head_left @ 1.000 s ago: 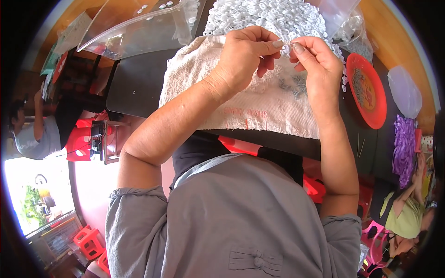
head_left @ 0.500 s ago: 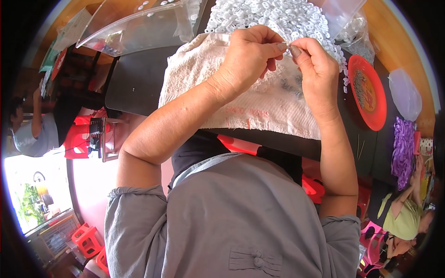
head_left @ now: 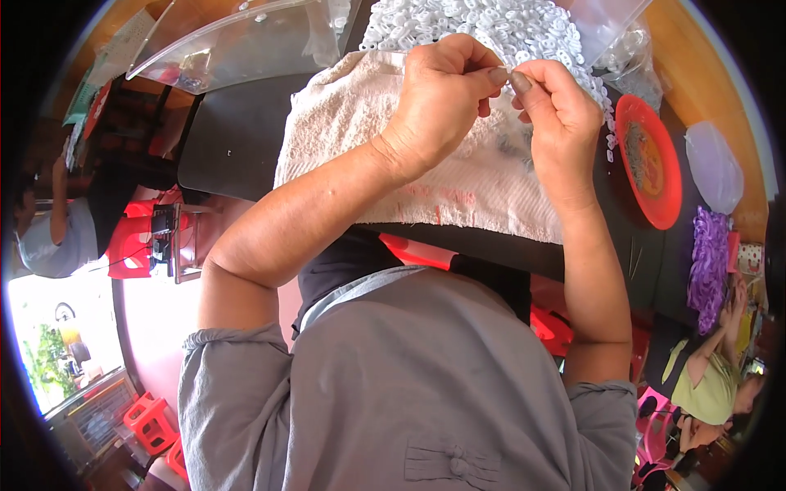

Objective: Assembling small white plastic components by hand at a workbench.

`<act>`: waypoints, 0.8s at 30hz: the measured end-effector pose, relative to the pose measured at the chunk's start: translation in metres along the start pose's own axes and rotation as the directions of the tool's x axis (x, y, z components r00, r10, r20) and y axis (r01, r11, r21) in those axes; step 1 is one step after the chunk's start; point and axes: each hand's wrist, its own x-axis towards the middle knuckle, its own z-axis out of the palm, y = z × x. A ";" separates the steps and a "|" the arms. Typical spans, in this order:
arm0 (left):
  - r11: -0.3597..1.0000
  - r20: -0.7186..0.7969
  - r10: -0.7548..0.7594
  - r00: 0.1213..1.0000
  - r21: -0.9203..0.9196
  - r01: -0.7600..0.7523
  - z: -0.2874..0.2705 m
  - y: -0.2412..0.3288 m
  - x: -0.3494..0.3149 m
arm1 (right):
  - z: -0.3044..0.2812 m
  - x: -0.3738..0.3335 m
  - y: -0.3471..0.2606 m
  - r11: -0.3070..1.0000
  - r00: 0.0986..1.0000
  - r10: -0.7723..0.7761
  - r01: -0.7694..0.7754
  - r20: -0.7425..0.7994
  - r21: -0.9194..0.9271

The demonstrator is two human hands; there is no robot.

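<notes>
Fingers [head_left: 488,80] pinched | tiny object [head_left: 508,80] between tips, indistinct | white pieces [head_left: 475,24] just beyond

small pieces [head_left: 524,29]: white | towel [head_left: 344,106]: cream, red print | dish [head_left: 670,168]: red | tabletop [head_left: 229,131]: black | shirt [head_left: 409,368]: grey

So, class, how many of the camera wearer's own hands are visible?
2. The left hand is over the pale towel; the right hand is to its right, their fingertips close together near the white pieces. Some fingers are partly hidden.

Pile [head_left: 475,23] behind towel [head_left: 336,123], dish [head_left: 673,176] right
</notes>
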 end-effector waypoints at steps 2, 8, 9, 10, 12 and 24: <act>0.980 -0.010 -0.141 0.990 -0.144 0.138 0.000 -0.001 0.001 | 0.001 -0.001 -0.002 0.995 0.997 0.075 -0.075 0.000 0.060; 0.969 -0.006 -0.165 0.986 -0.185 0.161 -0.001 0.001 0.002 | -0.002 -0.001 -0.002 0.973 0.986 0.168 -0.167 0.009 0.161; 0.969 -0.007 -0.165 0.986 -0.186 0.161 -0.001 0.001 0.002 | -0.003 0.000 -0.001 0.981 0.989 0.144 -0.145 0.016 0.126; 0.971 -0.004 -0.167 0.986 -0.173 0.164 -0.001 0.001 0.002 | -0.003 0.000 0.000 0.988 0.992 0.121 -0.122 0.023 0.090; 0.973 -0.004 -0.170 0.985 -0.159 0.167 -0.002 0.001 0.002 | -0.004 0.000 0.000 0.991 0.994 0.108 -0.110 0.023 0.074; 0.996 0.011 -0.086 0.996 -0.034 0.086 0.001 0.002 -0.002 | -0.003 0.001 0.004 0.999 0.999 -0.039 0.039 -0.030 -0.020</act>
